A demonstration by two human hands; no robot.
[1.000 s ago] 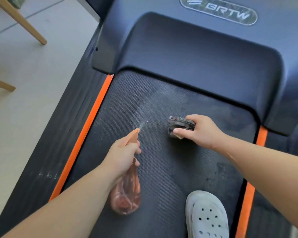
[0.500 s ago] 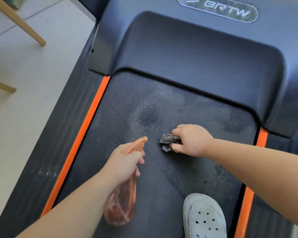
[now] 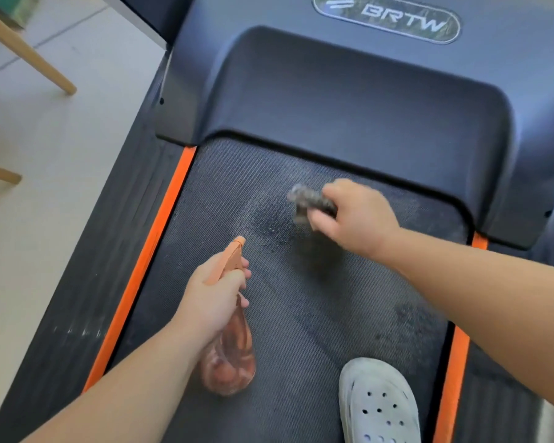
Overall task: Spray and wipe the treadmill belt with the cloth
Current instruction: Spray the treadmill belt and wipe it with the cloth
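While your right hand has the dark cloth bunched up tight in its fingers, it's down on the treadmill belt just short of the motor cover. The cloth sticks out the left side of your fist. It's pretty blurred, so I can't tell how flat it sits on the belt.

Your left hand is holding the orange spray bottle, fingers wrapped round the neck and trigger. The see-through body hangs below your wrist, over the belt. The nozzle points up toward the motor cover, right at a dark speckled wet patch. That patch sits between the nozzle and the cloth, near the cover's front edge.

Well back from the cover, on the right part of the belt, there's your pale holey clog. Orange strips run back from the cover along both belt edges. The cover's got a BRTW badge on its far side. Off to the cover's left are wooden furniture legs on a pale floor.
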